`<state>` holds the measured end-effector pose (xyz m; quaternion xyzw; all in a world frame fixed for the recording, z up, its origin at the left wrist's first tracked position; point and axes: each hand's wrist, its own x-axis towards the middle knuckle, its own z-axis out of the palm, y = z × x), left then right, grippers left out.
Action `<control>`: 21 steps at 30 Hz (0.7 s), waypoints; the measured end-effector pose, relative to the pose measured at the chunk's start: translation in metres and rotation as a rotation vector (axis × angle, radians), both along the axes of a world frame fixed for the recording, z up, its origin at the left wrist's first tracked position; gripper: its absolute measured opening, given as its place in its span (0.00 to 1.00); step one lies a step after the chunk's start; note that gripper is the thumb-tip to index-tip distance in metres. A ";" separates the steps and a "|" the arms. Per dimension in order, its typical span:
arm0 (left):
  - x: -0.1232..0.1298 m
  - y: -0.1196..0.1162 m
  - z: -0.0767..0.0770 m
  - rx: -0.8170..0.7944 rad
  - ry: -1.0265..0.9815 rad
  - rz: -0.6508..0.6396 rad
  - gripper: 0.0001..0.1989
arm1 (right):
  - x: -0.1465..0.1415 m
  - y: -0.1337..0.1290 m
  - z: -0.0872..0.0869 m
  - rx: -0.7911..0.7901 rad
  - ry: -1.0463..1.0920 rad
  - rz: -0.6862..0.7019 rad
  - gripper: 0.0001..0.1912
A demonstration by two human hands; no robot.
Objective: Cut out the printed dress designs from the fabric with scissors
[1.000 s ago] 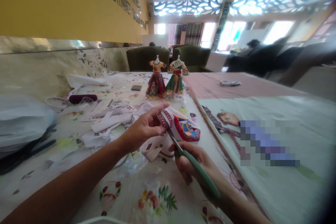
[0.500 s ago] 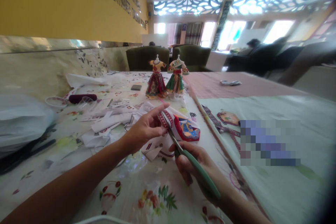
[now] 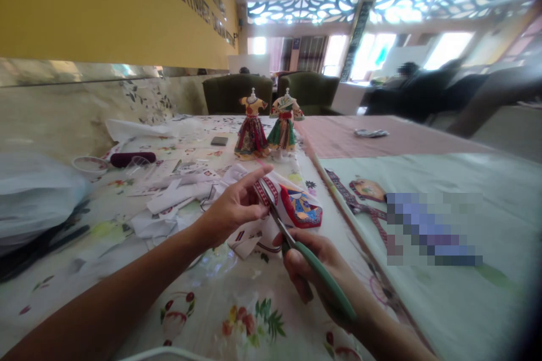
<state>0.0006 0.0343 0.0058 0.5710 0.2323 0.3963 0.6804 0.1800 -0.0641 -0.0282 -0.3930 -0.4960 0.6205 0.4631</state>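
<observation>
My right hand (image 3: pixel 311 265) is wrapped round the green handle of a pair of scissors (image 3: pixel 324 276). Its metal blades lie across a piece of white cloth with a red patterned band (image 3: pixel 274 187). That cloth is pinched in my left hand (image 3: pixel 239 200), whose index finger stretches out along the band. To the right of the band, a red, blue and yellow printed part (image 3: pixel 305 208) rests over the table. Beneath my hands lie more white pieces with thin dark red edging (image 3: pixel 248 241). The tips of the blades sit near my left fingers.
Two small dress forms in doll dresses (image 3: pixel 253 127) stand farther back. White scraps (image 3: pixel 178 197), a dark red case (image 3: pixel 133 159) and a plastic bag (image 3: pixel 38 192) lie on the left. Patterned strips (image 3: pixel 342 189) and a cut-out piece (image 3: pixel 367 190) are on the right. Green chairs (image 3: pixel 237 93) stand behind.
</observation>
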 end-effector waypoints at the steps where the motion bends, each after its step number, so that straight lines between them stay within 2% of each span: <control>1: 0.000 0.000 0.000 -0.002 0.000 0.001 0.41 | 0.000 0.000 0.000 0.001 0.002 0.001 0.29; 6: -0.001 0.002 -0.002 -0.004 0.023 0.027 0.37 | 0.000 0.000 -0.001 0.008 -0.008 -0.004 0.29; 15: -0.001 0.000 0.002 -0.044 -0.012 0.010 0.38 | 0.000 0.001 0.003 0.004 -0.012 -0.015 0.35; 21: -0.001 -0.001 0.002 -0.055 -0.021 0.009 0.40 | 0.000 0.000 0.000 0.025 -0.005 -0.015 0.33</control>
